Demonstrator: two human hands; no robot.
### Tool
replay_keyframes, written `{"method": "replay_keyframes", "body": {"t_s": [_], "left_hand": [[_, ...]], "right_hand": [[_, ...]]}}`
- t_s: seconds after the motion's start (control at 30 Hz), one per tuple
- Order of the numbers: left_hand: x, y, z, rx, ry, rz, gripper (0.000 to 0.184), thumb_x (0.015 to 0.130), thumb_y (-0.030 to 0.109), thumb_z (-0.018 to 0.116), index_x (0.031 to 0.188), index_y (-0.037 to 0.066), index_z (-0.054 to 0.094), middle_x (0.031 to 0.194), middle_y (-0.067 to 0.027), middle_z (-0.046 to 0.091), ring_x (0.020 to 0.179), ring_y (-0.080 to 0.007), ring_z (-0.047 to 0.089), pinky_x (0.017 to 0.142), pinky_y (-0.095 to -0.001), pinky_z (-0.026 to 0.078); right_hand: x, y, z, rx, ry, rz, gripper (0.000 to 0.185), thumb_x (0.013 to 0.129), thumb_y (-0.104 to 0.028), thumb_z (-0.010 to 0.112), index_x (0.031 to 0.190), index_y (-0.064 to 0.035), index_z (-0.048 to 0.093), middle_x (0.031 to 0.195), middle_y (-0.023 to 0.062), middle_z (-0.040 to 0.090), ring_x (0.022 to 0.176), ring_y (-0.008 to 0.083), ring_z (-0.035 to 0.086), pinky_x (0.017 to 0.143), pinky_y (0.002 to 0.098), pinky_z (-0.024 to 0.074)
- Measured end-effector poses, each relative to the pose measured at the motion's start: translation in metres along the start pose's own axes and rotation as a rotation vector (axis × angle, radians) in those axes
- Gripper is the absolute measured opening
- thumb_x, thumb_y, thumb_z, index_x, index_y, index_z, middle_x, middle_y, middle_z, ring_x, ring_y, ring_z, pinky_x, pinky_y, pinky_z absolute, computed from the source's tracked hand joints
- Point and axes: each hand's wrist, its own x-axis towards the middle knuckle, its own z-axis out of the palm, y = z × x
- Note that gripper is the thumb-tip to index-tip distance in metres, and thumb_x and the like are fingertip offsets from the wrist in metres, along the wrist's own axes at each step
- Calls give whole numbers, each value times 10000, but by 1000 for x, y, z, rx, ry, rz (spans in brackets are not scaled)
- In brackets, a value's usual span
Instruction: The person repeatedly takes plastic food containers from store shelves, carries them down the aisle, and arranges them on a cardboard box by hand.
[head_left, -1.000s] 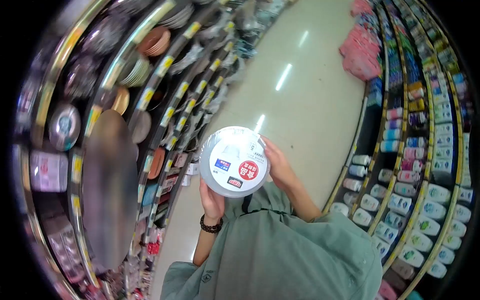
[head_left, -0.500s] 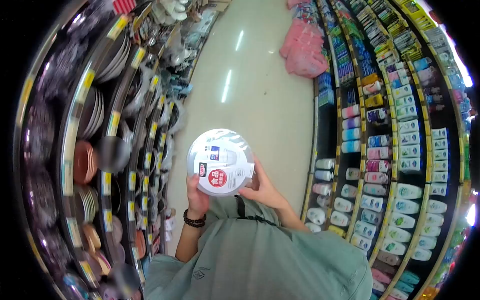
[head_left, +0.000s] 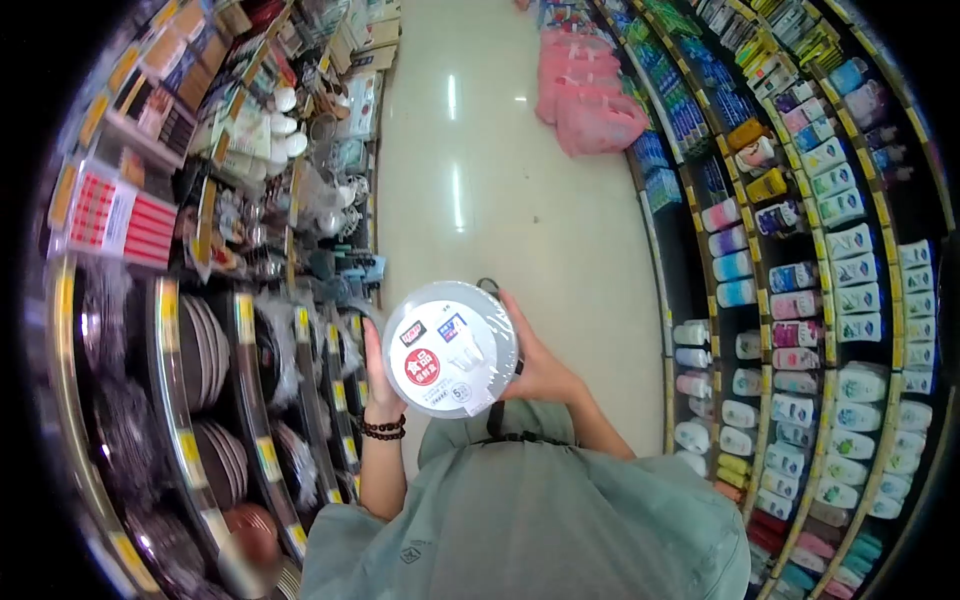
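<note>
Shelving flanks both sides of a pale, glossy floor [head_left: 580, 250], with ceiling light reflected down its middle. On the left side I note stacked dishes [head_left: 207, 350] and, farther up, a red-and-white pack [head_left: 125, 222]. On the right side stand rows of bottles [head_left: 858, 390]; pink bags [head_left: 600, 120] hang at the far end of that run.

Subject of inspection: one round tub [head_left: 455, 345], see-through at the rim, with a round printed label on the face turned up to my camera. It is held above the floor, in front of the green garment [head_left: 540, 510], clear of both shelf runs.

Left hand [head_left: 382, 385]: partly curled, against the tub's left side, with a dark beaded bracelet [head_left: 385, 429] at the wrist. Right hand [head_left: 542, 368]: curved around the right side. Both have hold of the tub; how far the fingers reach underneath I cannot tell. Beside the far right rim I record a small dark loop [head_left: 487, 285], nature undetermined.

Step in hand, in my judgement: holding the tub with its label in view. Any move from this hold calls for even pressure from both sides, since the smooth wall could slip if either hand eased off first.
</note>
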Motion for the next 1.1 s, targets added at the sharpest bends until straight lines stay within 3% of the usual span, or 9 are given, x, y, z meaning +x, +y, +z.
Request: {"method": "replay_keyframes", "body": {"t_s": [0.13, 0.2, 0.27, 0.4, 0.47, 0.53, 0.77, 0.87, 1.1], "left_hand": [[85, 34, 31, 131, 74, 8, 832, 1034, 641, 212, 1431, -53, 442, 1380, -183, 574, 1255, -246, 579, 1067, -380, 471], [138, 50, 52, 140, 38, 91, 758, 1058, 575, 232, 1552, 1, 257, 1565, -168, 363, 1441, -255, 364, 1193, -399, 289], [185, 67, 92, 219, -3, 220, 691, 1077, 497, 262, 1581, 31, 184, 1621, -158, 247, 1494, -266, 251, 1218, -415, 213], [272, 84, 117, 168, -28, 277, 601, 1046, 167, 459, 1570, 15, 209, 1566, -165, 344, 1435, -264, 361, 1191, -415, 278], [309, 88, 129, 183, 86, 314, 661, 955, -41, 524, 1550, 2, 241, 1482, -132, 460, 1338, -219, 481, 1101, -359, 405], [343, 100, 126, 180, 42, 279, 723, 909, -90, 564, 1547, 9, 238, 1466, -120, 467, 1334, -209, 481, 1083, -352, 424], [462, 150, 107, 521, -136, 150, 1016, 762, -7, 792, 1561, 18, 166, 1445, -108, 444, 1327, -204, 462, 1103, -358, 390], [526, 163, 98, 516, -140, 140, 1023, 768, -6, 787, 1565, 11, 147, 1444, -111, 444, 1339, -202, 448, 1116, -356, 370], [721, 229, 103, 177, -67, 94, 605, 1005, 58, 512, 1549, -5, 254, 1501, -113, 433, 1383, -203, 421, 1124, -354, 366]], "right_hand": [[78, 15, -56, 145, 35, 31, 1267, 630, -56, 886, 1603, -73, 74, 1566, 127, 321, 1416, 254, 374, 1171, 422, 309], [122, 8, -89, 191, 100, 52, 1241, 626, -46, 891, 1599, -66, 121, 1541, 117, 358, 1397, 231, 403, 1150, 416, 350], [164, 17, -117, 245, 192, 39, 1159, 635, -85, 920, 1560, -40, 222, 1493, 108, 429, 1367, 212, 436, 1113, 394, 397], [251, 8, -174, 127, 273, -54, 1064, 635, -157, 952, 1492, -30, 335, 1439, 106, 487, 1344, 214, 458, 1111, 385, 394], [294, 6, -196, 79, 262, -82, 1075, 625, -161, 957, 1492, -35, 335, 1439, 104, 484, 1341, 219, 460, 1118, 391, 385], [331, 12, -213, 50, 251, -124, 1106, 619, -164, 959, 1503, -37, 306, 1449, 108, 464, 1349, 224, 445, 1128, 397, 369], [434, 8, -276, 11, 203, -105, 1190, 619, -136, 941, 1538, -36, 192, 1484, 135, 380, 1397, 243, 365, 1154, 412, 324], [487, 27, -308, 61, 147, -46, 1172, 632, -121, 908, 1546, -31, 179, 1490, 140, 365, 1417, 251, 333, 1177, 417, 280], [663, -1, -405, 32, 121, 51, 1173, 653, -131, 876, 1561, -22, 141, 1516, 161, 347, 1438, 276, 311, 1202, 398, 212]]}}
